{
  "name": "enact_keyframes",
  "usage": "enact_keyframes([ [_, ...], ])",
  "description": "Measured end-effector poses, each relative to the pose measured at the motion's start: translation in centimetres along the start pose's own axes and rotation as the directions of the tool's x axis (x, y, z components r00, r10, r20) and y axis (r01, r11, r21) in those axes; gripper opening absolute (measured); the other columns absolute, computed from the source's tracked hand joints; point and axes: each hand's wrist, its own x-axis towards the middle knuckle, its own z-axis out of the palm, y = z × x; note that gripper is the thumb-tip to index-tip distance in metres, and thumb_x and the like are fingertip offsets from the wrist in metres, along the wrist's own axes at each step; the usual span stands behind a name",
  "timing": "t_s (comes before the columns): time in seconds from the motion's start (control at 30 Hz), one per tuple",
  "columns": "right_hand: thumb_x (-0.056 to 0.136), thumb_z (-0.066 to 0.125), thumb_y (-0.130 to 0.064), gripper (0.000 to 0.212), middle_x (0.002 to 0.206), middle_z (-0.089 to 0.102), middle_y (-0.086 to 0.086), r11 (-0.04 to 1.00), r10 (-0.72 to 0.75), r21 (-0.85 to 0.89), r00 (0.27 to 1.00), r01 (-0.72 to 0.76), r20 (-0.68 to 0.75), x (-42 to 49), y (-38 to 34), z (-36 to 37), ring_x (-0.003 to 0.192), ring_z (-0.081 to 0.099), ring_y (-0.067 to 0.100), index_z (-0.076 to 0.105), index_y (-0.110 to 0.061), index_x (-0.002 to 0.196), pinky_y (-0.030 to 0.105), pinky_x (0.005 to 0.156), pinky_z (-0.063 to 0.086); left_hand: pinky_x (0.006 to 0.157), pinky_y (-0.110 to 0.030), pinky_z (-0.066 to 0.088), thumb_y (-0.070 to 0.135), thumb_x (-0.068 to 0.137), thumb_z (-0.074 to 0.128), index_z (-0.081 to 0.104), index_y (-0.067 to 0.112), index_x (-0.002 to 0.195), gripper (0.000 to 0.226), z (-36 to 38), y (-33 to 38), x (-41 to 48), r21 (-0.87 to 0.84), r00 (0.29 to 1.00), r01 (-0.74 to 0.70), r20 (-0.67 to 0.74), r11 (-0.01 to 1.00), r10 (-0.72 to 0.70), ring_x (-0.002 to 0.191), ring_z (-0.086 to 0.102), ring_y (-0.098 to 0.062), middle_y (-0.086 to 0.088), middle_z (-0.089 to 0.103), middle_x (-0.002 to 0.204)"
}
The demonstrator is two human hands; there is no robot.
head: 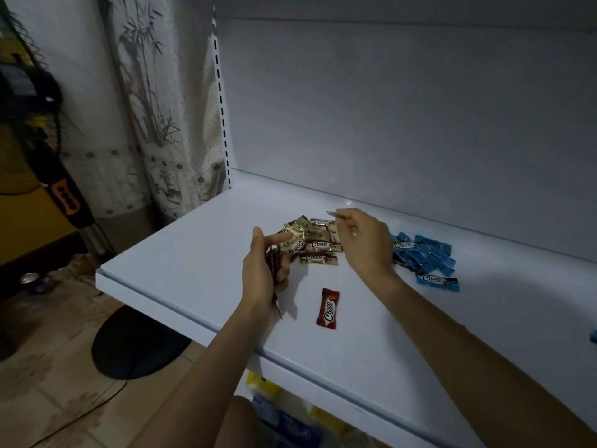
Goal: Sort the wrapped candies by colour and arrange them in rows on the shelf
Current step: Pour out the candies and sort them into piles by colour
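Observation:
On the white shelf (200, 253) lies a mixed heap of gold and brown wrapped candies (315, 242) near the back. A pile of blue candies (426, 258) lies to its right. One brown candy (328, 308) lies alone nearer the front edge. My left hand (265, 273) hovers left of the heap and grips several dark brown candies edge-on in its curled fingers. My right hand (365, 244) is over the heap's right side and pinches a thin wrapper edge between its fingertips; its colour is too blurred to tell.
A grey back panel rises behind the shelf, with a slotted upright (221, 101) at its left. Below the shelf front sit yellow and blue packets (277, 412). A fan base (135, 344) and a patterned curtain (155, 108) stand to the left. Another blue candy (593, 336) peeks in at the right edge.

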Motion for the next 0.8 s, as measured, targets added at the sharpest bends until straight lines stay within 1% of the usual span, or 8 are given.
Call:
enact_keyframes([
  [0.1,0.098,0.048,-0.026,0.025,0.093,0.072,0.001,0.926,-0.152,-0.307,0.963,0.218,0.224,-0.5,0.9,1.7,0.076,0.062,0.018,0.066,-0.022,0.115,0.030,0.080,0.050,0.039,-0.019,0.025,0.058,0.099,0.018,0.066,0.009,0.108,0.070,-0.2,0.1,-0.1,-0.069,0.999,0.027,0.034,0.997,-0.025,0.044,0.031,-0.009,-0.001,0.043,0.054],
  [0.23,0.097,0.043,-0.021,0.035,0.119,0.059,0.003,0.882,-0.096,-0.412,0.943,0.229,0.319,-0.6,1.9,3.1,0.111,0.046,0.022,0.059,-0.024,0.127,0.033,0.094,0.035,0.044,-0.022,0.024,0.065,0.095,0.010,0.065,0.010,0.116,0.080,-0.4,0.3,-0.3,-0.099,0.997,0.035,0.073,0.995,-0.028,0.046,0.033,-0.011,-0.003,0.045,0.055],
  [0.33,0.096,0.045,-0.020,0.035,0.123,0.053,0.001,0.940,-0.148,-0.263,0.956,0.216,0.254,-1.0,0.8,2.6,0.115,0.043,0.018,0.057,-0.023,0.129,0.032,0.097,0.037,0.044,-0.022,0.026,0.065,0.094,0.008,0.066,0.009,0.114,0.083,-0.5,0.3,-0.4,-0.100,0.995,0.024,0.104,0.995,-0.014,0.048,0.035,-0.011,-0.004,0.047,0.057],
  [0.4,0.096,0.049,-0.027,0.026,0.113,0.060,-0.005,0.985,-0.161,0.103,0.955,0.140,0.248,-2.3,-1.2,1.7,0.104,0.053,0.008,0.062,-0.022,0.119,0.029,0.087,0.045,0.044,-0.022,0.028,0.065,0.094,0.009,0.067,0.009,0.112,0.083,-0.6,0.2,-0.3,-0.113,0.994,0.022,0.108,0.993,-0.009,0.050,0.036,-0.013,-0.006,0.047,0.059],
  [0.5,0.087,0.063,-0.037,0.021,0.084,0.068,-0.003,0.900,-0.210,0.435,0.843,-0.031,0.495,-5.0,-4.1,-0.2,0.073,0.062,0.009,0.061,-0.021,0.100,0.027,0.064,0.050,0.052,-0.024,0.044,0.064,0.095,0.013,0.066,0.007,0.111,0.079,-0.5,0.3,-0.2,-0.161,0.994,0.032,0.108,0.986,-0.014,0.059,0.053,-0.022,-0.014,0.058,0.067],
  [0.57,0.082,0.071,-0.033,0.031,0.078,0.065,0.001,0.910,-0.297,0.414,0.723,0.017,0.624,-6.5,-5.0,-1.0,0.065,0.060,0.015,0.055,-0.021,0.105,0.026,0.058,0.049,0.050,-0.022,0.048,0.058,0.098,0.017,0.064,0.005,0.110,0.072,-0.4,0.5,-0.3,-0.224,0.996,0.039,0.091,0.974,-0.019,0.053,0.058,-0.019,-0.011,0.060,0.062],
  [0.63,0.080,0.071,-0.025,0.041,0.080,0.062,-0.007,0.927,-0.355,0.343,0.642,0.150,0.679,-7.1,-5.2,-1.3,0.063,0.057,0.007,0.049,-0.024,0.115,0.020,0.059,0.047,0.043,-0.019,0.042,0.053,0.100,0.020,0.063,0.006,0.111,0.065,-0.4,0.5,-0.2,-0.242,0.998,0.037,0.055,0.970,-0.025,0.044,0.048,-0.013,-0.006,0.052,0.060],
  [0.8,0.083,0.065,-0.025,0.053,0.108,0.056,-0.010,0.901,-0.394,0.162,0.607,0.402,0.690,-7.0,-5.5,-1.3,0.077,0.055,0.005,0.039,-0.031,0.129,0.019,0.065,0.045,0.043,-0.018,0.040,0.044,0.102,0.032,0.061,0.011,0.114,0.046,-0.8,0.4,0.2,-0.357,0.994,0.109,0.021,0.928,-0.109,0.049,0.043,-0.009,-0.001,0.047,0.067],
])
